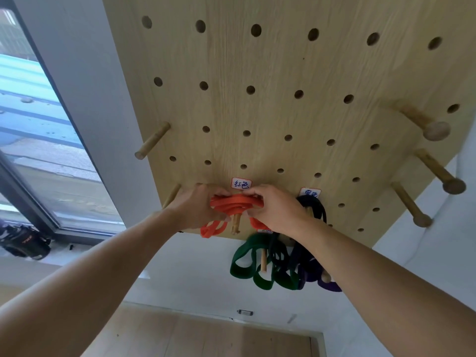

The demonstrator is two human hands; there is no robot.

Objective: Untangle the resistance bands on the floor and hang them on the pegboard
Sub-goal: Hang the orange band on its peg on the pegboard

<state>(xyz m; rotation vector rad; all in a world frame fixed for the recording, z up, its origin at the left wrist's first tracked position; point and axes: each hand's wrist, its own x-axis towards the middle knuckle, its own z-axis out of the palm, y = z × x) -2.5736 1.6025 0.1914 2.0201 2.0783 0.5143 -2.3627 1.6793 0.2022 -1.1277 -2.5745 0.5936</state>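
Partly hidden behind both hands, the orange band (233, 204) sits bunched in several flat rubbery loops over a short wooden peg (235, 224) at lower centre of the frame, one loop dangling below the left hand (198, 210). That hand pinches the bundle's left side between thumb and fingers; the right hand (277, 208) closes on its right end, covering how the band ends there. A small white label (241, 183) above the peg carries handwritten blue characters (too blurred to read surely), and a second label (310, 193) to the right is half covered by a dark navy band (315, 208). Below the light wood-grain pegboard (283, 73) with its round holes, green bands (247, 261) and a purple band (328, 286) hang in loops, the right forearm cutting across them.
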